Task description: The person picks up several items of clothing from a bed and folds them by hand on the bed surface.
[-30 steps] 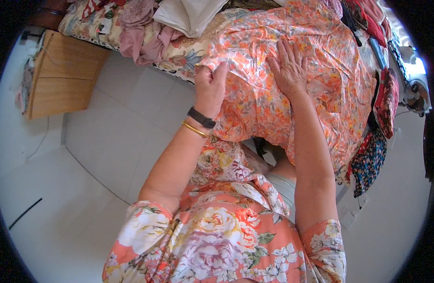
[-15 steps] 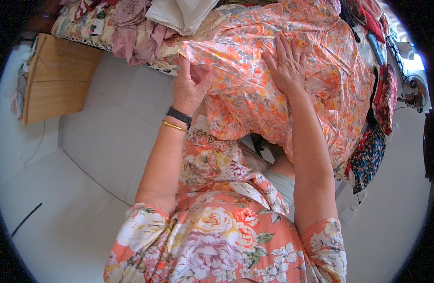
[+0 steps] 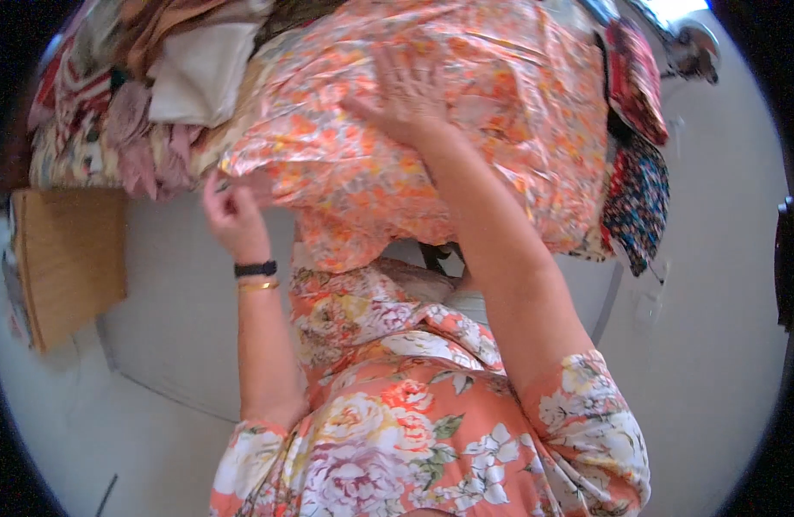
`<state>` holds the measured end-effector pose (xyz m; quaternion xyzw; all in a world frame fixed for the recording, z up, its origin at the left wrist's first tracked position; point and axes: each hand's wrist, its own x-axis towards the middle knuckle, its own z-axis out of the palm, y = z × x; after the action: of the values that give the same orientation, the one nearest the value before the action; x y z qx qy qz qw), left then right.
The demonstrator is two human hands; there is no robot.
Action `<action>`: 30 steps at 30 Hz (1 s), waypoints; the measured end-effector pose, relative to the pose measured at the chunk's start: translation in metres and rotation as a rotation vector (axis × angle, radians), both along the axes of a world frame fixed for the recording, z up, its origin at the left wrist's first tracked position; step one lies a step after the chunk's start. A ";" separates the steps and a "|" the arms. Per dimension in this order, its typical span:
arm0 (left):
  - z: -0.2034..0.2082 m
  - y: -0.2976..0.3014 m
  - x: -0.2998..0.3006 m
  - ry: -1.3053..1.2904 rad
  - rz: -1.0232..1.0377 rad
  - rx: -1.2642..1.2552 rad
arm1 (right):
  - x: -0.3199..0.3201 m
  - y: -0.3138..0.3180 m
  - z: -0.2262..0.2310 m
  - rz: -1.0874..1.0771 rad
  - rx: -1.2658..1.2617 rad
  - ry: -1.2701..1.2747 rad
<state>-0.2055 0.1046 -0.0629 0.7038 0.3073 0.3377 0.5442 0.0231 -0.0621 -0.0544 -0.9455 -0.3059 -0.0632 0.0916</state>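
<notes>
An orange floral garment [image 3: 466, 146] lies spread over a pile of clothes on a bed. My left hand [image 3: 231, 211] pinches its lower left edge, fingers closed on the fabric. My right hand [image 3: 406, 95] lies flat on top of the garment near its middle, fingers spread, pressing it down. I wear a floral orange dress, a black band and a gold bangle on the left wrist.
A heap of pink, cream and striped clothes [image 3: 147, 95] lies at the left of the bed. Dark red and black patterned fabrics [image 3: 638, 172] hang at the right. A wooden bedside cabinet [image 3: 65, 258] stands at the left on the pale tiled floor [image 3: 156, 345].
My left hand slid down and left from the top of the garment to its lower edge and gripped it. The view has swung closer to the bed. My right hand stays flat on the fabric.
</notes>
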 end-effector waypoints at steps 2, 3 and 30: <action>0.022 -0.008 0.004 0.090 0.171 0.278 | 0.005 -0.007 0.003 0.115 0.093 0.123; 0.031 -0.016 0.018 0.080 0.147 0.275 | 0.009 -0.014 0.007 0.090 0.091 0.115; 0.027 0.026 0.101 0.708 -0.423 1.296 | 0.070 -0.022 -0.009 0.063 0.020 -0.049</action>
<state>-0.1045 0.1309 -0.0355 0.9921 0.0628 0.0936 -0.0549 0.0930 -0.0841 -0.0635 -0.9327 -0.3369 -0.0864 0.0954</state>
